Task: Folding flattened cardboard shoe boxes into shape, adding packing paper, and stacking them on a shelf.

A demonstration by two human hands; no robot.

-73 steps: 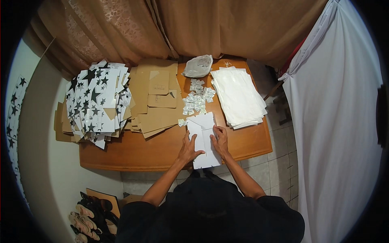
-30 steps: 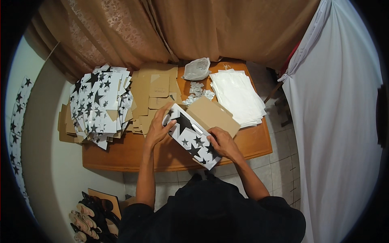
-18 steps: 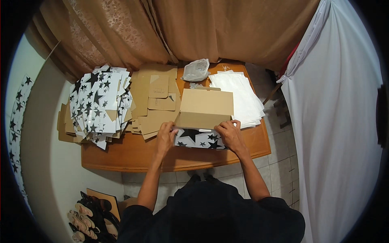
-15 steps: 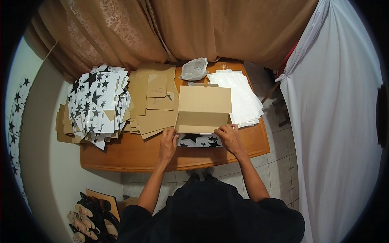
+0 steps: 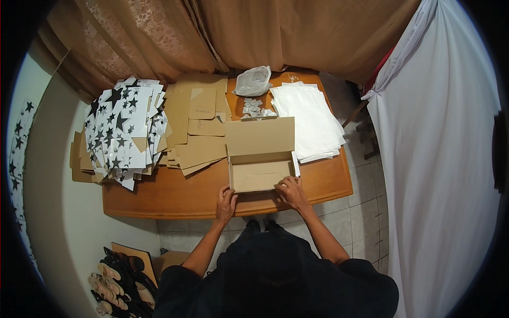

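Observation:
An open cardboard box [image 5: 261,172] lies on the wooden table [image 5: 175,193], brown inside, with its lid flap standing up at the back. My left hand [image 5: 226,204] presses on the box's near left corner. My right hand [image 5: 290,192] grips the near right edge of the box, fingers curled over the front wall. The box's starred white outside shows only as a thin white strip on its right side.
A stack of white star-printed flat boxes [image 5: 124,132] lies at the table's left. Brown cardboard sheets [image 5: 199,124] lie in the middle, white paper sheets [image 5: 310,119] at the right. A plastic bag [image 5: 253,81] and small white packets [image 5: 253,107] sit at the back. Shoes [image 5: 114,281] stand on the floor.
The flat starred sheet was lifted, turned over and folded into an open box, which now rests on the table. Both hands have come down to its near edge.

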